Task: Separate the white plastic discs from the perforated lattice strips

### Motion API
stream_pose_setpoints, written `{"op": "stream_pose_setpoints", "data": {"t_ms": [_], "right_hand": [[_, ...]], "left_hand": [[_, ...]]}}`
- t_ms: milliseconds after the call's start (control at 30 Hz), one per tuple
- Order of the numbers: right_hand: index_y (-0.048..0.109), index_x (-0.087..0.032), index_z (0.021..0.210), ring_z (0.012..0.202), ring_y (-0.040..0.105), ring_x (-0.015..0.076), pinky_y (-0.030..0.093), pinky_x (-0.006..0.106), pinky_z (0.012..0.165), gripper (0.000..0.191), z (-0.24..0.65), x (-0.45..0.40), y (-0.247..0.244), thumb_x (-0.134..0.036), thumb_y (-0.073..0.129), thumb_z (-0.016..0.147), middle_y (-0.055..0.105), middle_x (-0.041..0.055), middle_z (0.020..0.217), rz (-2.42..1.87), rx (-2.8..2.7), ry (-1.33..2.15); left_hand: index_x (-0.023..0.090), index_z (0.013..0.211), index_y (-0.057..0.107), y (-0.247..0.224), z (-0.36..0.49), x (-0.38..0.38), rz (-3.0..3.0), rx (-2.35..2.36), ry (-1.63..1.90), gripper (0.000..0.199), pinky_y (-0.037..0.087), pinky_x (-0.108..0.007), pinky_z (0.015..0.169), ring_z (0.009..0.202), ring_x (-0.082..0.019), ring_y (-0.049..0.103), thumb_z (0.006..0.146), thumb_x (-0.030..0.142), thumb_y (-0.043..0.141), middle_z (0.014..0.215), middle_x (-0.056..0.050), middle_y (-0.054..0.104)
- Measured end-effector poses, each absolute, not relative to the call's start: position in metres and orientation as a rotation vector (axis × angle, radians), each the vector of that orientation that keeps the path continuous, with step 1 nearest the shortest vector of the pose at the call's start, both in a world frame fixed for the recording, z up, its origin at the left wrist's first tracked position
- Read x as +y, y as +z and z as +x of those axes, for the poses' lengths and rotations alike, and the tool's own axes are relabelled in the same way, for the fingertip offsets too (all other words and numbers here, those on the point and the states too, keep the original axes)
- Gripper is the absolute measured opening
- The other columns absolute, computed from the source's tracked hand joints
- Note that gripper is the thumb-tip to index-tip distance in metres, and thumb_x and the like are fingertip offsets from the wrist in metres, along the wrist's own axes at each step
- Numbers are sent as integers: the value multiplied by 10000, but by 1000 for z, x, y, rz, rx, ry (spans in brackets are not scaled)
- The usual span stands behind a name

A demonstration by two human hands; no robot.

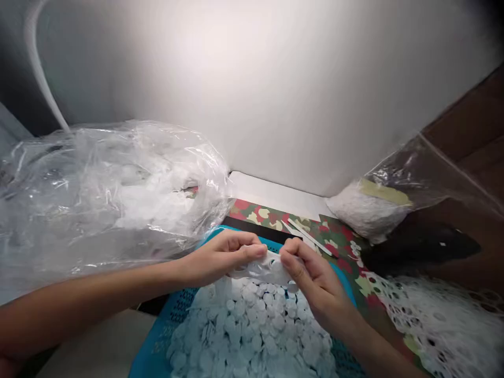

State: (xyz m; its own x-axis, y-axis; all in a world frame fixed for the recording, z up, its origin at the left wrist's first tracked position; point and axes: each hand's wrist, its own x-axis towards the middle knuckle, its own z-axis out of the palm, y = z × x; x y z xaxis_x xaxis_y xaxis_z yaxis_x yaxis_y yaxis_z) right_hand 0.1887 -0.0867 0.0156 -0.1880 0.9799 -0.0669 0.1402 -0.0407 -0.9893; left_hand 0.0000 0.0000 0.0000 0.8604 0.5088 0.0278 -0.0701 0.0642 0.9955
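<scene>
The left hand (222,257) and right hand (317,275) each pinch a holed white strip (262,269) near the far edge of the blue basket (148,349), where many loose discs (252,325) already lie, so work looks well along, though what remains is unclear.
</scene>
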Motion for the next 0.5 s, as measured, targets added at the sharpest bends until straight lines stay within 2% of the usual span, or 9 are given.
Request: {"op": "stream_pose_setpoints", "data": {"t_ms": [133,300,500], "right_hand": [[466,-204,757,586,313,80,271,200,494,308,192,-86,11,-434,437,960,343,-41,718,-1279,-1496,1195],[436,-200,739,560,308,80,264,204,486,334,192,-86,10,-434,397,975,347,-49,665,-1303,-1525,1220],[439,-203,725,547,330,85,278,208,493,339,190,-86,11,-413,375,984,354,-53,630,-1338,-1609,1146]], "left_hand": [[152,681,426,1,1,-2,1468,378,472,371,189,-194,445,500,-51,225,955,400,458,594,65,268],[146,685,459,2,2,-3,1549,419,470,382,201,-193,456,510,-50,252,947,423,463,590,61,292],[164,933,625,5,1,-5,1629,487,414,283,275,-188,503,565,-57,353,885,438,572,660,38,455]]}}
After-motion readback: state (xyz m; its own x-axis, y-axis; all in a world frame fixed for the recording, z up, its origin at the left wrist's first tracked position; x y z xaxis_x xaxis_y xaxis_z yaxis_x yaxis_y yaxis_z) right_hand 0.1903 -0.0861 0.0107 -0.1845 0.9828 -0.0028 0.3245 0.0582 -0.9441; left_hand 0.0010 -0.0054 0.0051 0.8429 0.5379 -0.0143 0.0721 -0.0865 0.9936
